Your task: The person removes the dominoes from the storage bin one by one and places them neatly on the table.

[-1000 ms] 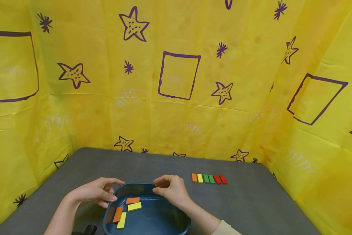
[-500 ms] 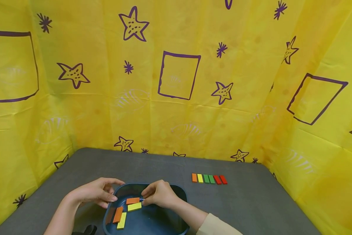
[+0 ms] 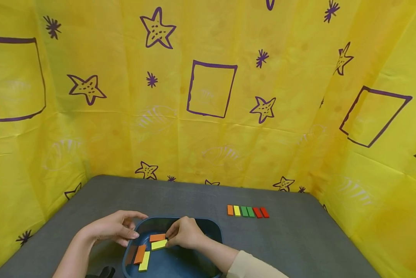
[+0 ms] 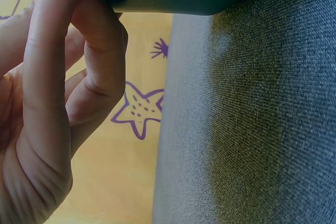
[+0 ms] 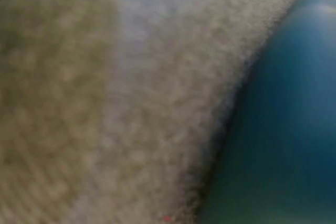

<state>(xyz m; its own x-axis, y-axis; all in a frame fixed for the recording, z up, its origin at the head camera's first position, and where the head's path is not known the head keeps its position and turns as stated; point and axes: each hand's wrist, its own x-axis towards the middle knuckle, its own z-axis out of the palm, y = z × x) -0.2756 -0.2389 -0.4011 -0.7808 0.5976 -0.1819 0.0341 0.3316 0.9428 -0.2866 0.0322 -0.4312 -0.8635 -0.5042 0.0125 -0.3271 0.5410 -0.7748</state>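
A dark blue plastic bin (image 3: 190, 266) stands at the front of the table. My left hand (image 3: 112, 227) grips its back left corner by the rim. In the left wrist view, that hand's bent fingers (image 4: 100, 61) reach up to the bin wall. Inside the bin lie two orange blocks (image 3: 140, 254) and two yellow blocks (image 3: 144, 261). My right hand (image 3: 187, 233) is down in the bin, its curled fingertips at the right ends of the back orange and yellow blocks. Whether they pinch anything is hidden. The right wrist view shows only cloth and the bin's outer wall (image 5: 283, 119).
Farther back on the grey cloth-covered table (image 3: 298, 239) is a row of flat blocks: an orange block (image 3: 230, 210), a yellow block (image 3: 237, 211), two green ones and two red ones. A black object (image 3: 106, 272) sits left of the bin. A yellow curtain (image 3: 211, 154) surrounds the table.
My right hand has moved left and down from the back rim into the bin, up to the back pair of blocks. A thin pale edge seen at its fingertips half a second ago is now hidden.
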